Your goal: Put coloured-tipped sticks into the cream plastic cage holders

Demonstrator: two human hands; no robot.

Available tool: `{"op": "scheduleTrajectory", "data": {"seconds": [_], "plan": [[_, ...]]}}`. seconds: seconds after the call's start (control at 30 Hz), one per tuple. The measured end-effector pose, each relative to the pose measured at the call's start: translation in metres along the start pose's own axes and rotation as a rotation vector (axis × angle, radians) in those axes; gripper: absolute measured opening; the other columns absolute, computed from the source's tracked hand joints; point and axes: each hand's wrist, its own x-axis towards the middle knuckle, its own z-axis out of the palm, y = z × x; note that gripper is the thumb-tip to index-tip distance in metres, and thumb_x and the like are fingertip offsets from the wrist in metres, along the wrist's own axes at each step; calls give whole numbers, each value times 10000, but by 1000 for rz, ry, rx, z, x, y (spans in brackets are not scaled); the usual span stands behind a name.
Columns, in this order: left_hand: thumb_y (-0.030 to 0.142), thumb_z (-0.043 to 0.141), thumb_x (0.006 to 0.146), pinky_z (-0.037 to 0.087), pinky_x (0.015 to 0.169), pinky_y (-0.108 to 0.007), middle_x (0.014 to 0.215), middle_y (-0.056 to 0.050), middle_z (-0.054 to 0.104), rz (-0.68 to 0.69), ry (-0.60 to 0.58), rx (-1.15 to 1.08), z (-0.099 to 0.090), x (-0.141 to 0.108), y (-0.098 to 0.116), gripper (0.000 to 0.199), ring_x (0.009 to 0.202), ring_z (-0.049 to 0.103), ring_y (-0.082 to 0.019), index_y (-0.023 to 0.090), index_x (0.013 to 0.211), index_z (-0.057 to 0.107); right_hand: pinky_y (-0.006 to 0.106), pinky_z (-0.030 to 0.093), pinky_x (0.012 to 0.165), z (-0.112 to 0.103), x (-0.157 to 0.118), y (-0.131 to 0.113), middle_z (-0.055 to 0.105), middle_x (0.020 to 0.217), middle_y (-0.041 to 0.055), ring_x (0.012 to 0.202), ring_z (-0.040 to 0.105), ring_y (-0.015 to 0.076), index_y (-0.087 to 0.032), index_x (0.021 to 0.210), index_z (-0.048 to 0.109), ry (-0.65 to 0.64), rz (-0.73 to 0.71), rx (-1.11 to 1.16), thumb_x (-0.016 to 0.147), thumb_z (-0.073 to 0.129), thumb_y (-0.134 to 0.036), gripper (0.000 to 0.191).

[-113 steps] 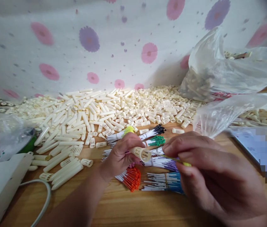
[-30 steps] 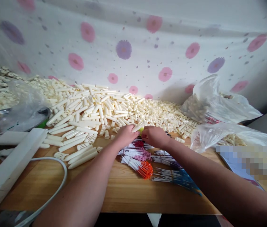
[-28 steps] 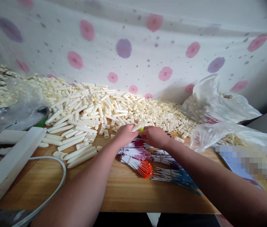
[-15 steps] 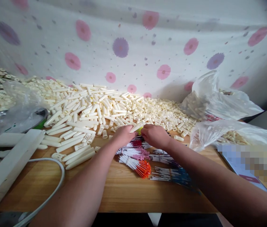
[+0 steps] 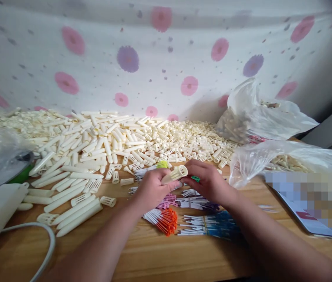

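My left hand [image 5: 151, 187] is closed round a cream plastic tube [image 5: 170, 177], with its slotted open end towards the right. Close to that end is my right hand [image 5: 205, 182], fingers bent together; whatever they pinch is hidden. Something green [image 5: 195, 179] shows just under the right fingers, and I cannot tell whether it is held or lies on the table. Below the hands lie bundles of thin white sticks with coloured ends: an orange bundle [image 5: 166, 221], a blue bundle [image 5: 221, 224] and a purple bundle [image 5: 198, 203]. A yellow-green bundle [image 5: 151, 168] lies behind the left hand.
A wide heap of cream tubes and slotted pieces [image 5: 119, 137] lies along the back of the wooden table [image 5: 154, 262]. Clear plastic bags [image 5: 260, 113] and a flat tablet-like thing [image 5: 304, 211] are at right. A white bar [image 5: 1, 215] and a white cable [image 5: 51, 243] are at left.
Both hands have come nearer, and the tube in my left hand now shows its slotted open end. The yellow-green bundle, partly covered before, is uncovered behind them. The view has shifted too.
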Motion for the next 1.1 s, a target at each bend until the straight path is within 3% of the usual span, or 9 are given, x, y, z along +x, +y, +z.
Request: {"op": "scheduleTrajectory", "data": {"seconds": [0.07, 0.13, 0.27, 0.43, 0.53, 0.63, 0.73, 0.9, 1.1], "plan": [[331, 607, 754, 377, 561, -237, 595, 35, 506, -9, 15, -47, 2, 0, 2, 196, 576, 442, -107, 160, 660, 585, 267, 492, 699, 1, -3, 2, 654, 881, 54, 793, 606, 127, -172, 1001, 635, 147, 63, 90, 845, 620, -235, 169], [343, 596, 766, 385, 560, -237, 593, 35, 509, -17, 33, -97, 1, 0, 4, 203, 568, 443, -105, 162, 674, 596, 284, 512, 714, 0, -5, 3, 686, 896, 56, 803, 634, 132, -181, 1005, 652, 202, 115, 182, 847, 617, -237, 172], [351, 608, 760, 419, 590, -258, 622, 14, 557, -27, 49, -156, 1, 0, 6, 194, 598, 487, -120, 173, 683, 614, 273, 536, 682, 3, -8, 0, 701, 825, 35, 753, 649, 121, -189, 919, 683, 211, 221, 440, 847, 612, -233, 111], [432, 635, 749, 442, 578, -274, 608, -4, 546, -13, -82, -241, 4, -5, 8, 257, 615, 502, -142, 188, 673, 612, 234, 538, 638, 6, -10, -5, 670, 783, -2, 694, 630, 93, -199, 888, 669, 178, 275, 855, 791, 685, -214, 99], [485, 673, 715, 463, 591, -288, 638, -19, 564, -13, -155, -297, 4, -6, 7, 311, 641, 531, -156, 181, 674, 622, 250, 533, 666, -2, -8, -11, 670, 826, 20, 742, 630, 109, -188, 907, 665, 67, 174, 771, 829, 639, -195, 83], [491, 695, 709, 473, 605, -285, 654, -18, 575, 31, -166, -335, 4, -5, 5, 320, 647, 551, -151, 176, 692, 641, 274, 507, 729, -16, -6, -23, 644, 874, 44, 818, 608, 129, -183, 881, 619, -29, 42, 476, 877, 548, -153, 77], [490, 709, 705, 487, 646, -294, 692, -31, 608, 102, -125, -343, 3, -2, 5, 327, 693, 585, -161, 167, 711, 663, 265, 486, 699, -25, -8, -33, 609, 855, 39, 796, 582, 130, -202, 903, 543, 6, -20, 242, 878, 495, -111, 106], [517, 739, 646, 501, 608, -290, 712, -42, 657, 48, -66, -276, 4, -2, 11, 374, 660, 599, -164, 161, 731, 664, 244, 442, 555, -13, -13, -30, 574, 735, 13, 626, 529, 109, -204, 863, 514, 232, 153, 243, 891, 474, -174, 58], [381, 682, 669, 492, 539, -284, 583, 9, 617, -50, 123, -143, 13, -6, 17, 196, 547, 567, -146, 193, 678, 630, 228, 453, 560, 12, -7, -16, 553, 682, -7, 607, 525, 93, -174, 792, 521, 232, 347, 487, 866, 506, -240, 100]]}}
